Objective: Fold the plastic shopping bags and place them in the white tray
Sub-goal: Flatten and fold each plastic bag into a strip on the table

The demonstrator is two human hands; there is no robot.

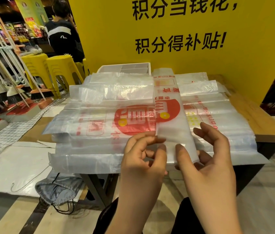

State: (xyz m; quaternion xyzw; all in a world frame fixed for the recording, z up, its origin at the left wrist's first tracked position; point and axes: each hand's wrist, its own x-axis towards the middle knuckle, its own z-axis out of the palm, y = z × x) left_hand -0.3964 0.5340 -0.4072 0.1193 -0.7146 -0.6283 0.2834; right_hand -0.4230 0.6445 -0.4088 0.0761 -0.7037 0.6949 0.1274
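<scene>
A long, narrow folded plastic bag (167, 105) with red print lies lengthwise over a heap of flat translucent shopping bags (99, 119) that covers the wooden table (265, 122). My right hand (207, 157) pinches the strip's near end, thumb on top and fingers beneath. My left hand (141, 157) is at the strip's left edge, its curled fingertips touching the plastic. The white tray (109, 69) with dividers stands at the table's far edge, behind the heap.
A yellow wall with black lettering (184, 31) rises right behind the table. Yellow stools (60, 68) and a rack of brooms (6, 81) stand to the left, with a person (62, 34) beyond. A grey drawstring bag (57, 188) lies on the floor under the table.
</scene>
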